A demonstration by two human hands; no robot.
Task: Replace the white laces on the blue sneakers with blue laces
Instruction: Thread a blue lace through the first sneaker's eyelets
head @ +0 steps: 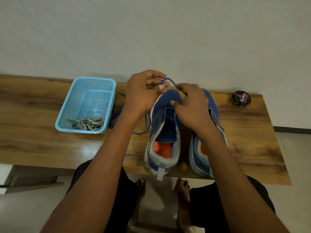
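Two blue sneakers stand side by side on the wooden table, heels toward me. The left sneaker (164, 132) has a blue lace (168, 79) threaded through its lower eyelets. My left hand (144, 91) is raised above the toe and pinches a loop of that lace. My right hand (191, 105) hovers over the tongue and pinches the same lace near its other end. The right sneaker (204, 148) is largely hidden under my right forearm. The white laces (89, 123) lie bunched in a light blue basket (67, 105).
A round black tin of shoe polish (241, 98) sits at the far right of the table (33, 132). More blue lace (116, 115) lies between basket and sneaker. A wall backs the table. My bare feet (181, 187) are on the floor below the near edge.
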